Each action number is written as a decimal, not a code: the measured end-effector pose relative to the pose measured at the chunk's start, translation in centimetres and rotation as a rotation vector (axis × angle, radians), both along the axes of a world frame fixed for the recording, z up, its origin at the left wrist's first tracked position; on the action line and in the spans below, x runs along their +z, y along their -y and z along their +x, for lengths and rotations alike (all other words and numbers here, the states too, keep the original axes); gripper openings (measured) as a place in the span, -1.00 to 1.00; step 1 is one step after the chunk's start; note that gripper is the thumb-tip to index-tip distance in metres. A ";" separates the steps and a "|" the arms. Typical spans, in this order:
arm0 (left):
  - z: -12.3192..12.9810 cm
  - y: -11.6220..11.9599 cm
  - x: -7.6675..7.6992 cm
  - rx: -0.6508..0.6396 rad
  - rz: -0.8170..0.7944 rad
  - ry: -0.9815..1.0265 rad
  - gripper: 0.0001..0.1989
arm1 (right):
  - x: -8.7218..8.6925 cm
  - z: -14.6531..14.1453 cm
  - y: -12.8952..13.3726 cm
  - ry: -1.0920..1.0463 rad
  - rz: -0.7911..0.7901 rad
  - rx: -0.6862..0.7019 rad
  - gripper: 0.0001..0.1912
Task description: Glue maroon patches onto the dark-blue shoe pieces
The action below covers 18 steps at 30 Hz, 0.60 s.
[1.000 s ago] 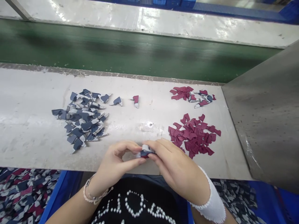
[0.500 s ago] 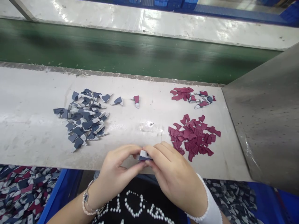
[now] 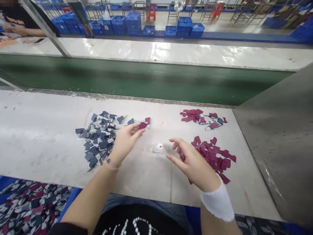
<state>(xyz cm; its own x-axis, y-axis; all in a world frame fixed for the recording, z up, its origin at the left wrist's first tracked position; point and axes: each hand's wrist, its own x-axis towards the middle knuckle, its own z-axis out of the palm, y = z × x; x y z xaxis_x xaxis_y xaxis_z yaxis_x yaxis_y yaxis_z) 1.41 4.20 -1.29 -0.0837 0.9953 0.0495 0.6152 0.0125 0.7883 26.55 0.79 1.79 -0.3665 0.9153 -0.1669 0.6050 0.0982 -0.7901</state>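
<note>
My left hand (image 3: 125, 141) pinches a small maroon-faced plastic piece (image 3: 142, 125) between thumb and fingers, just above the table. Right behind it lies a similar maroon-and-grey piece (image 3: 148, 120). Beside my left wrist spreads a pile of dark blue-grey and light grey pieces (image 3: 94, 151). My right hand (image 3: 194, 164) is open, thumb and fingers apart, with nothing seen between them. It hovers at the near left side of a pile of flat maroon pieces (image 3: 217, 156), partly covering it. Between the hands is a small clear-whitish patch with a dark spot (image 3: 158, 147).
Farther back lie a small maroon heap (image 3: 192, 115) and several joined pieces (image 3: 214, 122). A metal panel (image 3: 276, 137) bounds the right. Beyond the table runs a green belt (image 3: 151, 78). A bin of mixed pieces (image 3: 31, 205) stands at lower left. Another person's arm (image 3: 31, 32) shows at upper left.
My hands were together on a piece near the table's front edge. They have parted: the left went forward with a piece, the right moved right and opened. The view has tilted up.
</note>
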 end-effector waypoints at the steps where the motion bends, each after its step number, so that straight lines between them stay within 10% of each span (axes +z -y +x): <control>1: 0.3 -1.7 -0.1 -0.025 -0.002 -0.008 -0.62 | -0.8 -0.1 -0.7 -0.016 -0.023 0.015 -0.54; 8: -1.4 -4.7 0.8 -0.118 0.036 -0.254 -0.76 | -4.4 -1.9 -3.2 -0.160 -0.120 0.137 -0.64; 18: -3.4 -3.9 0.8 -0.202 -0.094 -0.369 -0.61 | -3.0 0.2 -1.8 -0.624 -0.319 0.154 -0.63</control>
<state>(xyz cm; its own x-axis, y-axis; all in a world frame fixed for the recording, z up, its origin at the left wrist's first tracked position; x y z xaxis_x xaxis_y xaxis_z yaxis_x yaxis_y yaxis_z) -2.03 8.08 -0.49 0.1194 0.9915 -0.0516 0.8533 -0.0759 0.5158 26.80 2.58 -1.18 -0.6018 0.7871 -0.1350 0.0286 -0.1477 -0.9886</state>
